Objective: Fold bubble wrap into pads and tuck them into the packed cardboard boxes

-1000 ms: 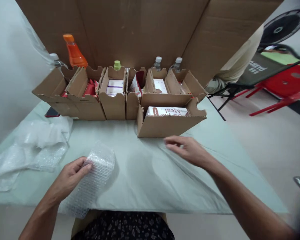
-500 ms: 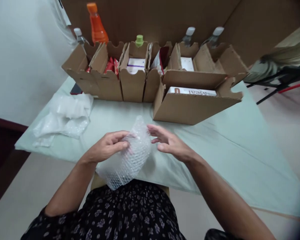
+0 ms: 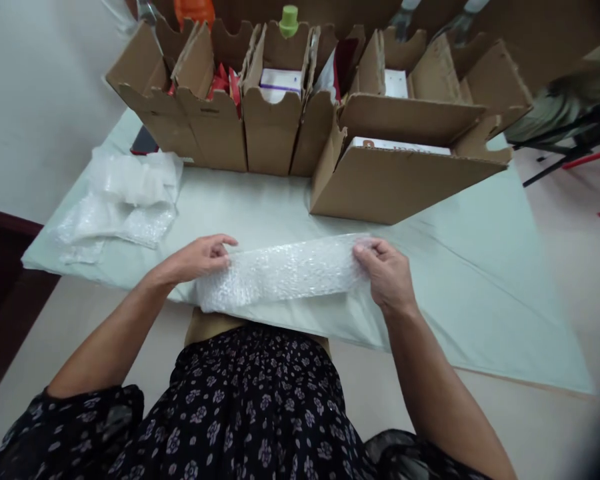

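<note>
A strip of clear bubble wrap (image 3: 295, 272) stretches sideways between my hands near the front edge of the table. Its right end is pinched between the thumb and fingers of my right hand (image 3: 389, 270). My left hand (image 3: 203, 259) is at the other end, its forefinger stretched out and apart from the thumb. The thumb lies against the wrap's upper left corner, and the left end of the strip hangs below this hand.
More bubble wrap (image 3: 130, 200) lies crumpled on the table's left. Cardboard holders (image 3: 275, 137) with packets and boxes line the back, bottles behind them. One cardboard holder (image 3: 405, 187) with a white box (image 3: 403, 145) juts forward at the right. Pale green cloth (image 3: 480, 293) covers the table.
The bubble wrap was bunched and upright by my left hand; now it is spread out sideways. My right hand has taken hold of one end and moved right. The view has tipped down.
</note>
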